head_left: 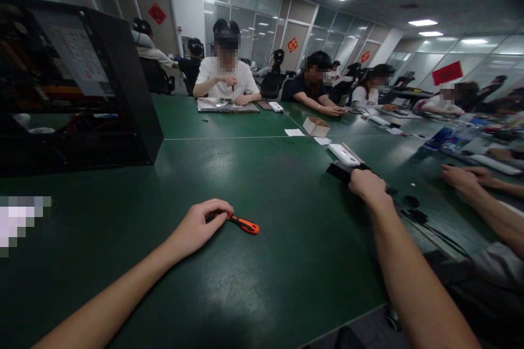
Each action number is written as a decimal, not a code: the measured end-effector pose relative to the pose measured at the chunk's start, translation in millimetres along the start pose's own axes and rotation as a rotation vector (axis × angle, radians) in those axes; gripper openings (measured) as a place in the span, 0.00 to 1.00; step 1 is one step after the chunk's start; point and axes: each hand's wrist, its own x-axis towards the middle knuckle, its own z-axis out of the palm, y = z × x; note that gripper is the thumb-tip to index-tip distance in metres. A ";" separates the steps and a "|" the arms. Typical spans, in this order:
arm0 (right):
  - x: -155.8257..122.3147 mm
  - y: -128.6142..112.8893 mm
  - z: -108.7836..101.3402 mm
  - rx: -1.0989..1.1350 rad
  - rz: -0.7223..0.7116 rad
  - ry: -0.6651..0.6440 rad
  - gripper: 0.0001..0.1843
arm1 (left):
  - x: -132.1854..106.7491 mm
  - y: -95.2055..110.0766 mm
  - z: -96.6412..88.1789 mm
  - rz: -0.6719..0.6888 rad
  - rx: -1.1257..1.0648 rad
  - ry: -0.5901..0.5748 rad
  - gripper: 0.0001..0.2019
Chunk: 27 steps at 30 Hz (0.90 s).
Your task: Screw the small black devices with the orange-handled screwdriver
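My left hand point(208, 219) rests low over the green table with its fingers curled and pinched around the front end of a screwdriver point(245, 224). The screwdriver's orange and black handle points to the right; my fingers hide its shaft. Farther right, my right hand point(367, 184) is closed on a dark, flat black object point(339, 171), most of which is covered by the hand, so its kind is unclear. Just beyond that hand lies a white rounded device point(344, 155), close to my knuckles.
A black computer case point(139, 92) with an open side stands at the left. A small cardboard box point(316, 126) and white paper point(294, 132) lie farther back. Black cables point(438, 232) and another person's hands point(462, 177) are at the right. A person works across the table point(270, 185).
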 end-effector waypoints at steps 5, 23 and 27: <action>-7.6 -10.8 -6.4 -0.055 -0.002 -0.021 0.20 | -1.0 0.3 0.5 0.035 0.037 -0.003 0.11; 42.6 -32.3 -35.8 0.325 -0.123 0.222 0.23 | -6.9 0.9 3.0 0.182 0.241 -0.001 0.11; 74.0 -46.5 -20.7 0.431 -0.078 0.239 0.21 | -4.5 2.5 2.8 0.146 0.193 0.007 0.11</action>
